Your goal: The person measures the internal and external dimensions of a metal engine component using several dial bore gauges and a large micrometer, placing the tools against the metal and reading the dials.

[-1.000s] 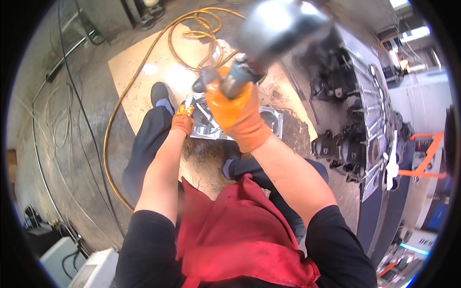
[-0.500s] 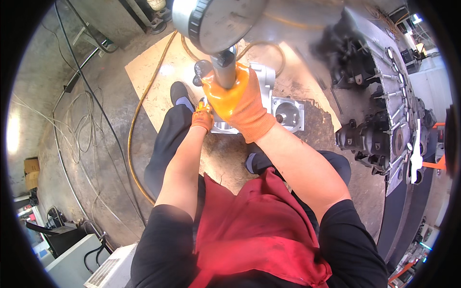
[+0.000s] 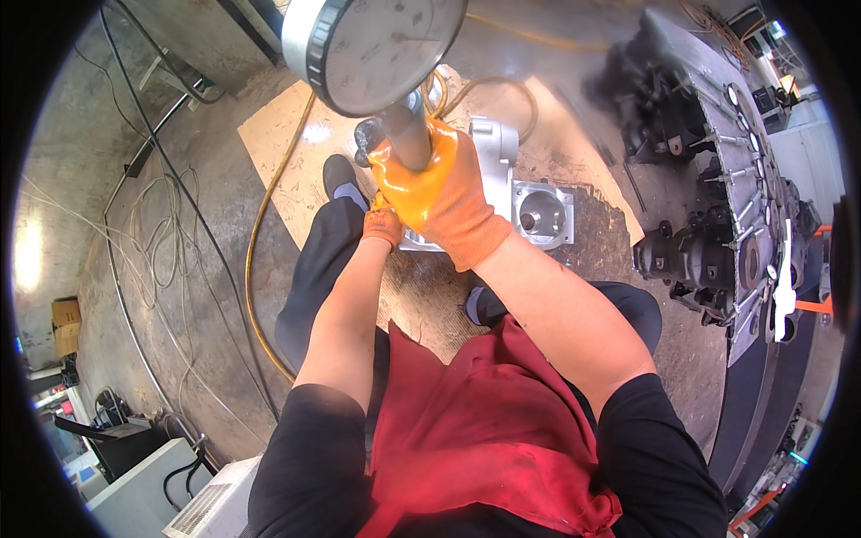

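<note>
A large round dial gauge with a ridged rim stands tilted close to the camera. My right hand, in an orange rubber-coated glove, is wrapped round its thick grey handle. My left hand, gloved alike, is lower down beside the right wrist, its fingers mostly hidden behind the right glove. Under both hands is a silvery metal casting. One round bore shows open on its right; the rest, and the gauge's lower end, are covered by my hands. A dark rounded knob shows just left of my right hand.
The casting rests on a stained tan board, with my feet either side. A yellow-brown hose curves past on the left, near loose thin cables. At the right stands a large engine block with black parts attached.
The dial has tipped left and slightly down, turning its face more toward the camera. My right hand went a little left with the handle. More of the left hand is now covered.
</note>
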The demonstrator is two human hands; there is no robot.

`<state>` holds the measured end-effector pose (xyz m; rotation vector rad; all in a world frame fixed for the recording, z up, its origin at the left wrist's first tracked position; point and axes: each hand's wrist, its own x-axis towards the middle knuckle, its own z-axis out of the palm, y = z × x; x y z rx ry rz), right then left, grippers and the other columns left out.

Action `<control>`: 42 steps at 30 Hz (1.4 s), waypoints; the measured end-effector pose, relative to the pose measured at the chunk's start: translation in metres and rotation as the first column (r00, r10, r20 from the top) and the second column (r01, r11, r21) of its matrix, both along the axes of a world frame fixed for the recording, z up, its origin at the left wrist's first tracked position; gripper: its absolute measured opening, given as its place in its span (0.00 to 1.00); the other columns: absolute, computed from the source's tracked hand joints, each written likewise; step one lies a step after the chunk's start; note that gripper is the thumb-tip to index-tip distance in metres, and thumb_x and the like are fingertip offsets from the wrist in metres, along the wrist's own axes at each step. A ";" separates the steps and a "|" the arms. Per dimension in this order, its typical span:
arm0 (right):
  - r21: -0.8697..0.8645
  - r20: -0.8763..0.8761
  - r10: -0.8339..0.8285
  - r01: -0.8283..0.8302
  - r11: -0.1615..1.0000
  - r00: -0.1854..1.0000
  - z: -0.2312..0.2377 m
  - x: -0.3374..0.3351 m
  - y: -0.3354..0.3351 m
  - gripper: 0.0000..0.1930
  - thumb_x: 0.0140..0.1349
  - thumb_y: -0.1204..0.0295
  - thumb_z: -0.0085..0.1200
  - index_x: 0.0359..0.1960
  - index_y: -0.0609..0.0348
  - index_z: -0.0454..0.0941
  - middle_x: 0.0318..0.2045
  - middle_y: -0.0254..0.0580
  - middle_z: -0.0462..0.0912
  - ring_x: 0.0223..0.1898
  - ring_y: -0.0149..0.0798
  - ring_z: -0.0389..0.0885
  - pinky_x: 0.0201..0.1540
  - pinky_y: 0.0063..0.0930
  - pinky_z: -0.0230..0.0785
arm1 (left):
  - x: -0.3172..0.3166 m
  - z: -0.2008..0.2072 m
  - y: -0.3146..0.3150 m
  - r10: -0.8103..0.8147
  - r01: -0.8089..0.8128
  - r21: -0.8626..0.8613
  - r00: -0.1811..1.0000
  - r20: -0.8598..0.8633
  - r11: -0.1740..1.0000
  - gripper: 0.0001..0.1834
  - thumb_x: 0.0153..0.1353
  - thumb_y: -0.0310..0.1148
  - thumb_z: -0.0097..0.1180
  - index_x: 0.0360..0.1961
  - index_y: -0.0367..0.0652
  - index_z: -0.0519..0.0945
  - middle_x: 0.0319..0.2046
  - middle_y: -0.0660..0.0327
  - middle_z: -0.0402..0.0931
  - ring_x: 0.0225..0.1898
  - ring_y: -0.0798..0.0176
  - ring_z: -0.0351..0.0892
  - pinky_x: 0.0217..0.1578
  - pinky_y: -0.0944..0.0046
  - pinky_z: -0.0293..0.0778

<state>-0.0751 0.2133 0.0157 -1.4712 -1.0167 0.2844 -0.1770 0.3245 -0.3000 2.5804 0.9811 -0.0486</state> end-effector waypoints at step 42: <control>0.248 -0.330 -0.428 0.515 0.821 0.841 0.130 -0.042 -0.258 0.18 0.75 0.56 0.44 0.34 0.57 0.73 0.19 0.26 0.57 0.20 0.24 0.55 0.26 0.23 0.53 | 0.040 -0.052 -0.251 0.911 -0.668 -0.745 0.314 -0.268 0.011 0.43 0.51 0.36 0.63 0.69 0.43 0.60 0.61 0.42 0.71 0.60 0.44 0.75 0.61 0.54 0.69</control>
